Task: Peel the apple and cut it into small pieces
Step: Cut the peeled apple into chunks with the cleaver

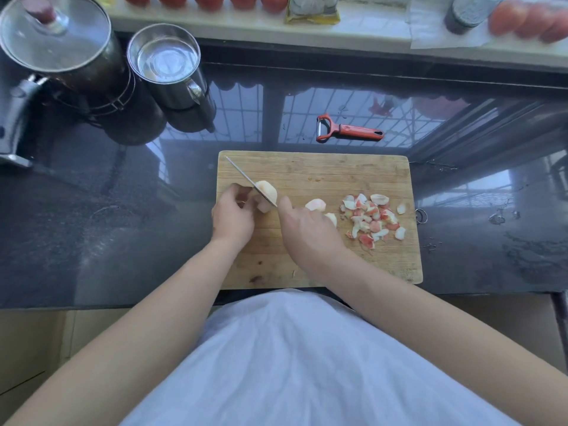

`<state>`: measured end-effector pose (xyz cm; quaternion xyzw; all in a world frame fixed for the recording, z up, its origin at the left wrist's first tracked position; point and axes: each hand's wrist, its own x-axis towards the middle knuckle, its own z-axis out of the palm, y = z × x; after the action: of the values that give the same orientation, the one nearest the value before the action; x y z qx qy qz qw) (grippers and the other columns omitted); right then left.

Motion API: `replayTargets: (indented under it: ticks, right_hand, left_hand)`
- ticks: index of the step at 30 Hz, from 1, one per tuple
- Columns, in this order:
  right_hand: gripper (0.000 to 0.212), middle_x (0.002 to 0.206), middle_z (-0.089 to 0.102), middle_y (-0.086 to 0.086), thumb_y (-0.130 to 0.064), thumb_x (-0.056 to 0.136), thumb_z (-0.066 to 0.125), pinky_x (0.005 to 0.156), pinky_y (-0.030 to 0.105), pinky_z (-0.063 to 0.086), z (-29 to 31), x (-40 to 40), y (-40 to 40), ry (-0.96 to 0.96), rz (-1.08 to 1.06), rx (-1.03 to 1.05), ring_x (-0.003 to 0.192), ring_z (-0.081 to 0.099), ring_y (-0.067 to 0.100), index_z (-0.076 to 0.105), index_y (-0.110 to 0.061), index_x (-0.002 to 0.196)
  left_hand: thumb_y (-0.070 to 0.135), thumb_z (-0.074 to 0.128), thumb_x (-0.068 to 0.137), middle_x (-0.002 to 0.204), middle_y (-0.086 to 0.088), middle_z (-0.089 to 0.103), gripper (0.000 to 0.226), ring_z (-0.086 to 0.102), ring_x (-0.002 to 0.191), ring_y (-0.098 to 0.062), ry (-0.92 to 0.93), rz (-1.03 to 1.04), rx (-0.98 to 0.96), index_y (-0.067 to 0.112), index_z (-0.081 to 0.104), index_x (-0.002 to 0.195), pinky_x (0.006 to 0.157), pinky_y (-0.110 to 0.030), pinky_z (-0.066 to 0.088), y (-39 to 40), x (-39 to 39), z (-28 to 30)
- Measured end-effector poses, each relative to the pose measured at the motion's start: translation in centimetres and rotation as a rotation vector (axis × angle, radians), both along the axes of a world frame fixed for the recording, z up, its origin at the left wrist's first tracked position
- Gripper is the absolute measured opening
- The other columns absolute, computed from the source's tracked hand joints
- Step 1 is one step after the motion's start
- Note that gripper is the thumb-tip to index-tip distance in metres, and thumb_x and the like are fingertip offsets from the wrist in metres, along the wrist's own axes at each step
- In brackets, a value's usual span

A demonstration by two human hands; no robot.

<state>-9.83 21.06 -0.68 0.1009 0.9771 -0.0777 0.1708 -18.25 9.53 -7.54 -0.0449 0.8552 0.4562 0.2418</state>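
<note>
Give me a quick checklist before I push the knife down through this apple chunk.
1. Knife blade on the apple chunk: ok.
2. Left hand steadying the chunk: ok.
3. Left fingertips clear of the blade: cannot tell, they sit very close.
4. Right hand gripping the handle: ok, though the handle is hidden.
5. Peel pile out of the cutting path: ok.
6. Cutting board flat on the counter: ok.

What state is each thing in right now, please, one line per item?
apple chunk: peeled, held, knife partway through
knife: blade in the chunk
left hand: holds the chunk
right hand: grips the knife
peel pile: loose on cutting board
peeler: idle on counter
steel mug: uncovered, upright
pot: lid on
</note>
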Motion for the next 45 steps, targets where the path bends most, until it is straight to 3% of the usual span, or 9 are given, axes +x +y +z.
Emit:
replayTargets:
  ticks: [5,8,13,17,23,28,35,43,45]
  right_hand:
    - [0.022,0.073,0.046,0.002,0.0,0.09,0.041,0.058,0.037,0.042,0.8,-2.4,0.8,-0.103,-0.085,-0.125,0.066,0.048,0.023,0.041,-0.016,0.106]
    - [0.025,0.085,0.055,0.004,-0.006,0.091,0.048,0.068,0.04,0.056,1.8,-3.5,1.7,-0.263,-0.134,-0.196,0.073,0.058,0.023,0.047,-0.018,0.112]
    - [0.03,0.083,0.054,0.006,-0.001,0.087,0.049,0.064,0.04,0.059,2.3,-4.8,1.7,-0.282,-0.08,-0.176,0.067,0.059,0.024,0.052,-0.014,0.114]
    - [0.021,0.078,0.049,0.001,-0.003,0.09,0.045,0.057,0.034,0.045,2.0,-4.4,0.3,-0.214,-0.07,-0.175,0.062,0.048,0.017,0.047,-0.017,0.105]
    - [0.026,0.066,0.039,-0.001,0.003,0.089,0.036,0.046,0.029,0.022,1.2,-1.0,-1.0,-0.085,-0.065,-0.033,0.056,0.031,0.016,0.04,-0.015,0.108]
    - [0.029,0.091,0.062,0.007,0.0,0.091,0.034,0.052,0.035,0.032,-0.1,1.2,-2.5,0.021,0.069,0.042,0.074,0.067,0.031,0.04,-0.01,0.117]
    - [0.028,0.09,0.059,0.007,-0.001,0.092,0.035,0.053,0.036,0.031,-0.2,0.7,-2.7,0.005,0.067,0.021,0.078,0.067,0.032,0.04,-0.009,0.118]
    - [0.028,0.091,0.061,0.007,-0.001,0.089,0.041,0.05,0.034,0.029,-0.6,0.7,-3.2,0.049,0.065,0.109,0.074,0.068,0.029,0.042,-0.011,0.115]
    - [0.028,0.08,0.061,0.005,-0.001,0.084,0.043,0.045,0.031,0.024,-1.0,1.0,-3.8,0.076,0.062,0.176,0.06,0.067,0.024,0.049,-0.011,0.109]
  left_hand:
    - [0.038,0.062,0.099,0.117,0.009,0.068,0.025,0.064,0.106,-0.016,-0.083,-0.001,0.009,0.026,0.067,0.12,0.083,-0.029,0.046,-0.7,-1.3,0.4]
    - [0.025,0.062,0.098,0.119,0.008,0.056,0.017,0.058,0.099,-0.007,0.101,-0.022,0.012,0.024,0.063,0.115,0.084,-0.025,0.042,-0.4,0.9,1.1]
    - [0.022,0.065,0.096,0.114,0.01,0.057,0.002,0.055,0.095,-0.011,0.341,-0.216,-0.088,0.024,0.064,0.096,0.078,-0.027,0.042,-1.2,3.5,0.0]
    - [0.026,0.058,0.094,0.104,0.004,0.059,0.006,0.053,0.099,-0.024,0.34,-0.273,-0.22,0.023,0.064,0.094,0.082,-0.041,0.047,-1.7,2.4,-0.4]
    - [0.026,0.058,0.093,0.102,0.0,0.064,0.006,0.058,0.098,-0.029,0.387,-0.301,-0.33,0.022,0.063,0.093,0.083,-0.04,0.042,-1.8,2.1,-0.6]
    - [0.033,0.052,0.096,0.095,-0.004,0.068,0.016,0.059,0.095,-0.03,0.431,-0.337,-0.426,0.02,0.061,0.097,0.077,-0.038,0.037,-1.6,2.4,-0.8]
    - [0.038,0.056,0.096,0.112,-0.002,0.064,0.023,0.056,0.104,-0.028,0.447,-0.313,-0.325,0.017,0.059,0.106,0.085,-0.041,0.046,-1.6,2.2,-1.8]
    - [0.018,0.067,0.089,0.093,-0.015,0.065,0.013,0.06,0.081,-0.038,0.508,-0.285,-0.279,0.008,0.065,0.095,0.068,-0.036,0.041,-0.9,2.2,-1.4]
    - [0.018,0.067,0.088,0.09,-0.016,0.065,0.012,0.06,0.077,-0.039,0.517,-0.296,-0.294,0.006,0.065,0.092,0.068,-0.035,0.037,-1.1,2.2,-1.1]
